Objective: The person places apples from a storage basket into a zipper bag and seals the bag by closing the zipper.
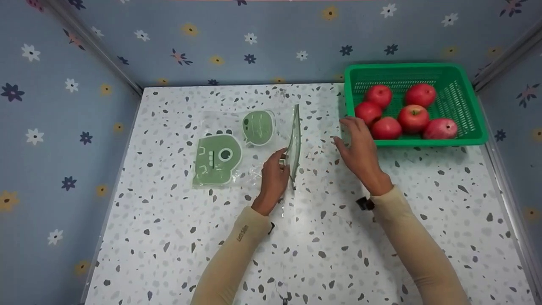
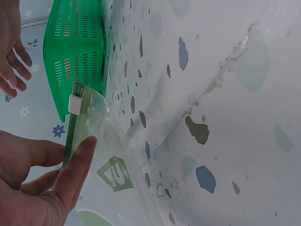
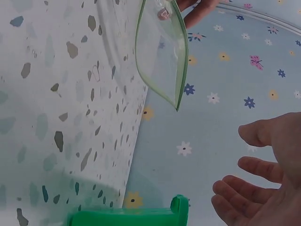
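A clear zip bag (image 1: 218, 169) with green cartoon monster prints lies on the speckled table, its mouth edge raised. My left hand (image 1: 274, 180) pinches that edge between thumb and fingers. A white slider (image 2: 75, 104) sits on the green zip strip in the left wrist view. From the right wrist, the green-edged bag mouth (image 3: 182, 70) is seen gaping. My right hand (image 1: 362, 154) hovers by the near left corner of the green basket (image 1: 470, 140), fingers spread and holding nothing. Several red apples (image 1: 413, 119) rest inside the basket.
Behind the table (image 1: 169, 241) stands a blue flowered wall (image 1: 275, 55), with side panels at left and right. The basket occupies the far right corner, against the back wall.
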Motion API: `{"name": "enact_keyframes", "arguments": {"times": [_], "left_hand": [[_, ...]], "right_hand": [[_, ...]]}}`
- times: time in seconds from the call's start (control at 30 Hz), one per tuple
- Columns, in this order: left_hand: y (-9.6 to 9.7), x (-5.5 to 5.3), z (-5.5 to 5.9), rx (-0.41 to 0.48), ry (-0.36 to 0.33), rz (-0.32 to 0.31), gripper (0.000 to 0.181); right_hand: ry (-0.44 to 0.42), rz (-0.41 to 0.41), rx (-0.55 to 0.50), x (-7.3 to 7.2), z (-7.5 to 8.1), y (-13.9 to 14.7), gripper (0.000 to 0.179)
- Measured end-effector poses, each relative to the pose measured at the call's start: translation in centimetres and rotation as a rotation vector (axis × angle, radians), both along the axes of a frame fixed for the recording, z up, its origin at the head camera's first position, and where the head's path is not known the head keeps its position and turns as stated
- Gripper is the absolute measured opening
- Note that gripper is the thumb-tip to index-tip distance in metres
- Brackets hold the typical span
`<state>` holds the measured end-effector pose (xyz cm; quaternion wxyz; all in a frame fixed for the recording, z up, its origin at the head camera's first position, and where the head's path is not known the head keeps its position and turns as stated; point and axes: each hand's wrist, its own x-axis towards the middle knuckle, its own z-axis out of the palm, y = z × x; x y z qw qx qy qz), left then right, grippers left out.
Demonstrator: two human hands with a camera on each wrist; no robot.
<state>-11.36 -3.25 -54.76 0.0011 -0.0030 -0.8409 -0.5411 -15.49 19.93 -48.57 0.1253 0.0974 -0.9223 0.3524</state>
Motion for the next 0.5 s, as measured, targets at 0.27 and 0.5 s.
{"name": "enact_keyframes", "arguments": {"times": [0.27, 0.5], "left_hand": [[-0.2, 0.0, 0.0, -0.019, -0.001, -0.002, 0.045], [-0.1, -0.1, 0.0, -0.022, -0.005, -0.003, 0.045]], "right_hand": [[0.026, -0.038, 0.004, -0.9, 0.0, 2.0, 0.047], [0.021, -0.072, 0.011, -1.3, 0.0, 3.7, 0.045]]}}
